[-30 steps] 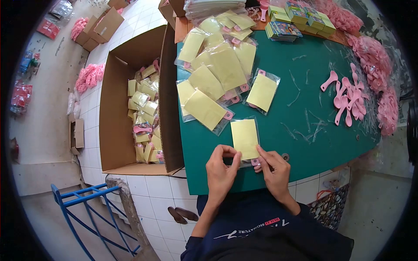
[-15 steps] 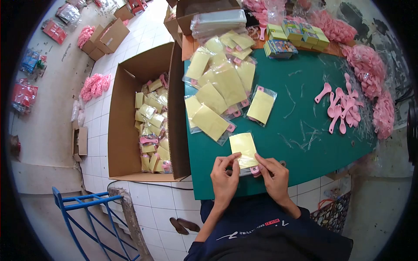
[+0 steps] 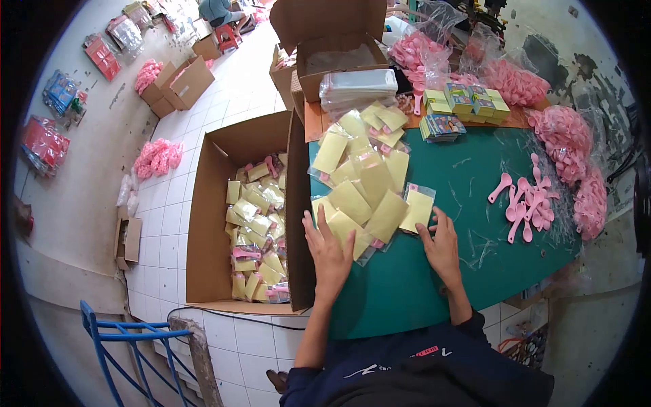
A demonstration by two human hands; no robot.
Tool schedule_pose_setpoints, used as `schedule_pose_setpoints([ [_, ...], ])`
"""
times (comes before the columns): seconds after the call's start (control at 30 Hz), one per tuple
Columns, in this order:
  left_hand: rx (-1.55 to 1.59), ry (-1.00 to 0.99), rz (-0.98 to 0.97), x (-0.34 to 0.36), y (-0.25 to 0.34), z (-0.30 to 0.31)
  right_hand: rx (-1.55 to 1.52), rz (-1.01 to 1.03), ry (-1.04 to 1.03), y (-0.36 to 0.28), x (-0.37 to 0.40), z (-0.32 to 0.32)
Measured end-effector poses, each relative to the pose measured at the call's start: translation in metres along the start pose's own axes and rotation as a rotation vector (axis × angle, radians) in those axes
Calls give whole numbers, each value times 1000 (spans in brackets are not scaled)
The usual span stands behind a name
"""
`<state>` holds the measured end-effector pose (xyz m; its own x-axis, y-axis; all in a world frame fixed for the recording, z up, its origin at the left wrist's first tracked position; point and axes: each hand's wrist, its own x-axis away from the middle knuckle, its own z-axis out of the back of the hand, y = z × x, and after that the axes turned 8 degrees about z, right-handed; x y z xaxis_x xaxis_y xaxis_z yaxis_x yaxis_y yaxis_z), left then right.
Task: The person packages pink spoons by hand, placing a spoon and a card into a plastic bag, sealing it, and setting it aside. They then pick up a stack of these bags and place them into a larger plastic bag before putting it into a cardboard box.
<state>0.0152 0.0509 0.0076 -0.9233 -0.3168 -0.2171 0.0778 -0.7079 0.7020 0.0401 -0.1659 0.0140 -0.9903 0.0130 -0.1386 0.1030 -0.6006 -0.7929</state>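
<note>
My left hand (image 3: 330,258) is spread open at the near-left edge of a heap of clear plastic packets (image 3: 350,202), each with a pale yellow card and a bit of pink showing inside. On the heap's right side, my right hand (image 3: 442,245) has its fingers apart, with the thumb and fingertips right at the lower edge of one packet (image 3: 418,209). That packet overlaps the heap in this view. Everything rests on a green tabletop (image 3: 390,298). Loose pink spoons (image 3: 529,203) lie further right.
Left of the table stands a tall cardboard box (image 3: 211,224) holding many similar packets. Along the back are a stack of clear bags (image 3: 358,85), small card stacks (image 3: 442,127) and bagged pink spoons (image 3: 563,139). A blue metal frame (image 3: 139,332) is at lower left; a person (image 3: 220,12) sits far behind.
The packet that was between both hands near the table's front edge is no longer in them. Both hands have moved forward and apart to either side of the heap. The view has tilted upward.
</note>
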Motion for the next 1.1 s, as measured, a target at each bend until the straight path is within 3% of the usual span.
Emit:
schedule_pose_setpoints([
  [0.1,-19,-127,116,7,-12,-22,14,76,-3,4,-19,-18],
  [0.23,17,-5,49,-27,-17,-57,-6,198,24,6,-47,-37],
  [0.33,-40,45,126,-70,-13,-74,-105,235,14,4,-79,-43],
  [0.43,-38,-33,187,-90,5,-77,-276,340,-39,15,-113,-54],
  [0.53,41,7,160,-98,10,-90,-418,203,-155,14,-113,-53],
  [0.67,375,28,39,-96,9,-98,-990,-20,-257,7,-101,-44],
  [0.8,676,-18,10,-91,25,-98,-1171,-111,-180,-3,-82,-39],
  [1.1,813,-133,-71,-64,75,-62,-1181,-39,23,-25,-43,-5],
])
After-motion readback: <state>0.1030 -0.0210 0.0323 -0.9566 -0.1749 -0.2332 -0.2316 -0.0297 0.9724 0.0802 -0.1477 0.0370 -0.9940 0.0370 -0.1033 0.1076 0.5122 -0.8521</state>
